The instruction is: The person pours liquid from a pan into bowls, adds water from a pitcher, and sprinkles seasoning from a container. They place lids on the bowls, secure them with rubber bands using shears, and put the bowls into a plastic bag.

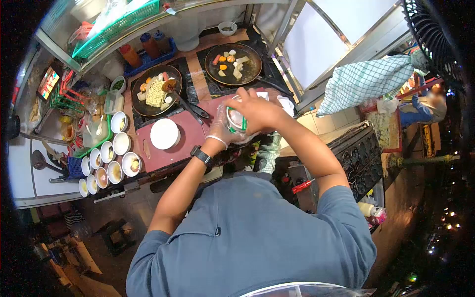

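Note:
My left hand [220, 127], in a clear plastic glove and with a dark watch at the wrist, is wrapped round the side of a round container with a pale rim and green markings [236, 121]. My bare right hand [258, 113] reaches over from the other side, its fingers closed on the container's top. What is inside is mostly hidden. Left of my hands, a white bowl [165, 133] stands on a reddish cutting board [148, 161]. Beyond them, one pan [141, 106] holds noodles, sausage pieces and a spatula [184, 101]; another pan [210, 74] holds sausage and pale pieces.
Several small white bowls [121, 143] with food crowd the left counter. Sauce bottles [130, 56] stand in a blue tray behind the pans. A checked cloth [363, 81] hangs at right, above a dark moulded pan [354, 161]. A person [429, 106] sits far right.

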`<act>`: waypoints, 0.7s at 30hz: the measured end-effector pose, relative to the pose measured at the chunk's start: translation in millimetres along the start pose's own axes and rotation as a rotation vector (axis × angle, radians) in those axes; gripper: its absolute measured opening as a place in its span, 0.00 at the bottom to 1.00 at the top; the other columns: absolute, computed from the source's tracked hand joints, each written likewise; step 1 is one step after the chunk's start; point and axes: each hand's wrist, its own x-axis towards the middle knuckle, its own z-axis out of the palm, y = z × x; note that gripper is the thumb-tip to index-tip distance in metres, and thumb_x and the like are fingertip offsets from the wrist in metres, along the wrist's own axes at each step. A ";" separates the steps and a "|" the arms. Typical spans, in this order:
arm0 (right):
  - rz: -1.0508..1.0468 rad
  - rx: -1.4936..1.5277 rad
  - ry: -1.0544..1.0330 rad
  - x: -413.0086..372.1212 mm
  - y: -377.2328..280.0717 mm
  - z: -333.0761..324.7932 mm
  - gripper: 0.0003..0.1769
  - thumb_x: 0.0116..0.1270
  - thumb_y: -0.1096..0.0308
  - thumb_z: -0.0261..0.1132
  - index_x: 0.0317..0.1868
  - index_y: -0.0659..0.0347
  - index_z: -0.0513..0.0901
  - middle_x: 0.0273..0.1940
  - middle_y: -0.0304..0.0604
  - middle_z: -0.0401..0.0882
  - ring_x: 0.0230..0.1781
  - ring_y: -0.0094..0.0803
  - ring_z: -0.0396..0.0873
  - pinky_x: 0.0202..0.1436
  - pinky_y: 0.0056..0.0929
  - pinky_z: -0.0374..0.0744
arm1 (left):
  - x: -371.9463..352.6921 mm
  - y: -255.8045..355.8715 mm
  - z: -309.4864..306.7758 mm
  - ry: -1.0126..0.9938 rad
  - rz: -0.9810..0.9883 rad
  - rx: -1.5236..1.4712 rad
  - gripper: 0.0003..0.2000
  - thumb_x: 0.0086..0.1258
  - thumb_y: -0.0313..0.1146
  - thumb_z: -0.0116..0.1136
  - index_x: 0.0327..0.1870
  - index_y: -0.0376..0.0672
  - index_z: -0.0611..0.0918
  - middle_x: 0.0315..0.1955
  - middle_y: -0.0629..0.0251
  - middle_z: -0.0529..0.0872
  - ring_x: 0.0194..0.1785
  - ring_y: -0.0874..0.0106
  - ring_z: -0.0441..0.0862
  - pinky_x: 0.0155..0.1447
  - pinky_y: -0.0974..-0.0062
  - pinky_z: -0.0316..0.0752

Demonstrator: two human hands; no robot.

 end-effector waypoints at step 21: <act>0.198 -0.031 0.239 -15.7 132.8 99.8 0.25 0.55 0.70 0.78 0.56 0.55 0.88 0.67 0.61 0.80 0.71 0.62 0.73 0.75 0.51 0.72 | 5.1 51.1 -11.4 -0.064 -0.205 -0.021 0.32 0.78 0.42 0.69 0.76 0.36 0.72 0.63 0.55 0.86 0.62 0.68 0.83 0.67 0.69 0.77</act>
